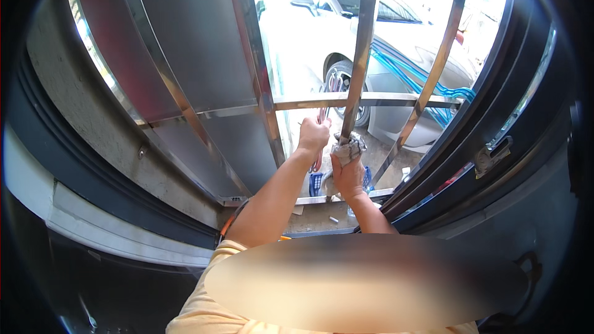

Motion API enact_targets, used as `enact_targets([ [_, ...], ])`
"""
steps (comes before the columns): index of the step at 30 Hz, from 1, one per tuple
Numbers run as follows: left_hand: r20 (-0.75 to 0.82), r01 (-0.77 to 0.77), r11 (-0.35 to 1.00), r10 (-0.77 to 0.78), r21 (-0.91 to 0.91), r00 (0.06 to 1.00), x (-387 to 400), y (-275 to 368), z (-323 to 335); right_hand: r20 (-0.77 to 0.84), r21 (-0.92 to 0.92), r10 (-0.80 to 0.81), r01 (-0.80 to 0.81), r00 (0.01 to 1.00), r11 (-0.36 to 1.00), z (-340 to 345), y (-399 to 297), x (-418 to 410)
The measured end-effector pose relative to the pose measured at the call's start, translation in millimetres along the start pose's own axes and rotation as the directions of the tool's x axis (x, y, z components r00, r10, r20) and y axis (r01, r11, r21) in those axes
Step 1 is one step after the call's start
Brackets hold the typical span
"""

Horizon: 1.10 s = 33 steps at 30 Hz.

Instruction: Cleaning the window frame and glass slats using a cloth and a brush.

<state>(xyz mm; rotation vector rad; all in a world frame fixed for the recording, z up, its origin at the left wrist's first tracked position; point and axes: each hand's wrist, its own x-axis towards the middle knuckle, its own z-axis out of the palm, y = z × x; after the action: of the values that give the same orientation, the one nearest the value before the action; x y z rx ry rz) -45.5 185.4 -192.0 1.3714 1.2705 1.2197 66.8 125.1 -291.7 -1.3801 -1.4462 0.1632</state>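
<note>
My right hand (349,177) presses a crumpled grey rag (350,147) around the lower part of an upright metal bar (364,23). The bar belongs to a shiny metal window grille. To its left, my left hand (315,133) is closed around a bundle of thin reddish rods (317,162), which look like coated wire hangers. The bundle shows above and below my fist, near the horizontal grille rail (311,103). More of the rag's grey cloth seems to hang below my right hand, partly hidden by it.
Turquoise wire hangers (417,74) hang at the right of the grille. Blue plastic baskets (316,184) sit low behind it. Outside stands a silver car (394,88). Dark sheet panels (195,32) fill the left side. A dark window frame with a latch (493,157) curves along the right.
</note>
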Motion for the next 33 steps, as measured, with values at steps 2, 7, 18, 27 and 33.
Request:
enact_targets([
  [2,0.033,0.083,0.996,-0.082,-0.038,0.996,-20.0,-5.8,-2.2,0.006,0.008,0.0,0.0,1.0,1.0,-2.9,3.9,0.5],
  [7,0.145,0.233,0.965,-0.215,-0.122,0.966,-74.9,-24.9,-28.9,-0.015,0.034,-0.05,0.051,0.999,0.998,-3.7,-4.0,2.9],
  [18,0.42,0.49,0.817,-0.347,-0.304,0.839,-210.8,2.8,-156.9,0.043,0.049,0.012,-0.014,0.999,0.999,-5.1,0.0,1.1],
  [27,0.421,0.618,0.65,-0.458,-0.441,0.783,-207.8,33.5,-207.8,0.052,0.013,-0.011,0.01,0.999,1.0,-6.8,-3.2,4.9],
  [33,0.398,0.627,0.718,-0.502,-0.302,0.768,-214.6,56.5,-234.7,0.046,-0.026,-0.003,0.004,0.999,1.0,-7.6,1.1,2.2],
])
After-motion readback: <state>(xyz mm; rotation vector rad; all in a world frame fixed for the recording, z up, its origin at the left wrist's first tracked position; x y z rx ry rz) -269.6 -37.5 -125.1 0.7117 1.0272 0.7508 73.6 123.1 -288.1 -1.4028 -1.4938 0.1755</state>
